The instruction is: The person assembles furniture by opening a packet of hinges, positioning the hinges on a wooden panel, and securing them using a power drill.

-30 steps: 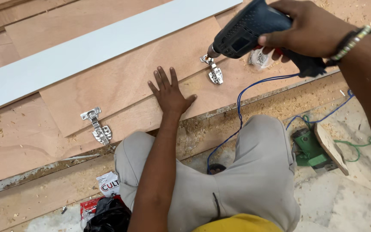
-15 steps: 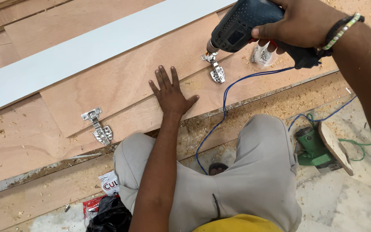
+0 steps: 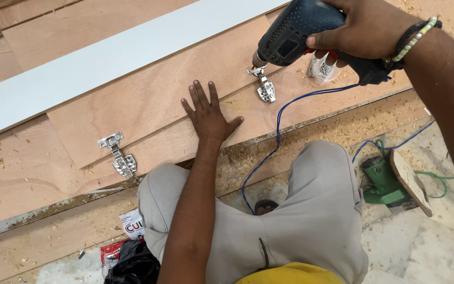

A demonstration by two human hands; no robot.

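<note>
I see a floor [image 3: 437, 247] littered with sawdust, with plywood sheets laid flat across it. The biggest piece is the brown plywood panel [image 3: 148, 100], and beyond it, on the far side of both my hands, runs a long white board [image 3: 106, 66]. My knees in grey trousers [image 3: 311, 221] fill the near edge. My right hand [image 3: 366, 29] is wrapped tight around the grip of a dark blue power drill [image 3: 295, 31], fingers curled closed on it, a beaded band at the wrist. The drill's nose points down onto a metal hinge [image 3: 261, 84] that lies just below and left of that hand, on the panel's edge. The drill's blue cord [image 3: 274, 137] trails back toward my knees. My left hand [image 3: 208, 113] lies flat on the panel, fingers spread, holding nothing, just left of that hinge. A second hinge [image 3: 117, 155] sits well to the left of the left hand. A green power tool [image 3: 382, 181] rests on the floor below my right forearm.
</note>
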